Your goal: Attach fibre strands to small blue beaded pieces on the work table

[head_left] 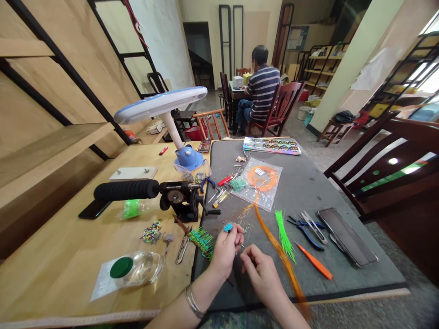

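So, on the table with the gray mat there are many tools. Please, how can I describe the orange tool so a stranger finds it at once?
Start at the large gray mat on the table and look toward its near right part. Below the blue-handled pliers lies a slim orange tool, set diagonally. It is straight and rigid, unlike the loose orange fibres to its left.

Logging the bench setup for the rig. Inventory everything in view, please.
table lamp: 1, blue-white, wooden table
foam-gripped tool: 1, black, wooden table
jar: 1, green-lidded, wooden table
bead pile: 1, mixed colours, wooden table
pliers: 2, blue-handled, grey mat
scissors: 1, silver, grey mat
strand bundles: 2, green and orange, grey mat
seated person: 1, striped shirt, background
left hand: 1, pinching teal piece, grey mat
right hand: 1, fingers together, above grey mat
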The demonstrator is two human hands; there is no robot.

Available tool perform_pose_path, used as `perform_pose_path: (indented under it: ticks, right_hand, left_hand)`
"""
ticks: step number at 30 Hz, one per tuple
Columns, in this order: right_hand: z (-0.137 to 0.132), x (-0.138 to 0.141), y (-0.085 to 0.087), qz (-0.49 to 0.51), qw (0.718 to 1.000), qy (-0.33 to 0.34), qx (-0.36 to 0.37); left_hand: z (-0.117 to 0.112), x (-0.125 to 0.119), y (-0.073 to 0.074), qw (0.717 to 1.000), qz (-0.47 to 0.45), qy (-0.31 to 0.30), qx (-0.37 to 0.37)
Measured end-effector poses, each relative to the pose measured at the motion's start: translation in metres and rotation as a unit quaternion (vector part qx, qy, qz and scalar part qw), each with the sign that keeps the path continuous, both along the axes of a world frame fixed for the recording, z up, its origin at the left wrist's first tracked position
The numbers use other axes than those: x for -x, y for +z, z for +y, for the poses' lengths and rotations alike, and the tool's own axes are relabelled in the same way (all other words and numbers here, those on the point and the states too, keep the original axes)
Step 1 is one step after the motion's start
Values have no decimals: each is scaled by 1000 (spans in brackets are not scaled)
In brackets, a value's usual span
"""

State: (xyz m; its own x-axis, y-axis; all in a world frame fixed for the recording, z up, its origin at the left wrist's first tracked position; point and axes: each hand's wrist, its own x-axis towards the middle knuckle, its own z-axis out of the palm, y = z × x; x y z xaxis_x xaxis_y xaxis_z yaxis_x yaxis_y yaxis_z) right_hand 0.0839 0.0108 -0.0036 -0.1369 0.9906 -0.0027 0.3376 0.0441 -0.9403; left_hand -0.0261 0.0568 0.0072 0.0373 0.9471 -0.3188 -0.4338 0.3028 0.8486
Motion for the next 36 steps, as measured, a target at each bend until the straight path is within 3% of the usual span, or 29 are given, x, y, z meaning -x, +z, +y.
perform_pose_path:
  ticks: [5,10,14,23,29,36]
  right_hand:
    - [-2,0,-4,-15,1000,-6,-8]
    - [-2,-4,-6,-3,1000,-18,9]
    - [1,-8,-7,71,996,-28,40]
    - [8,-1,-2,159,983,-1,94]
    - [10,5,-4,129,989,-32,60]
    - [5,13,-9,137,989,-19,56]
  left_hand:
    - [3,-4,5,997,-57,15,44]
    - [13,2,9,997,-49,61,18]
    - [18,11,12,999,-34,17,6]
    - [9,4,10,1000,-8,12,-23]
    - [-2,-2,1,996,48,25,-70]
    - [-8,-10,-3,994,63,36,-85]
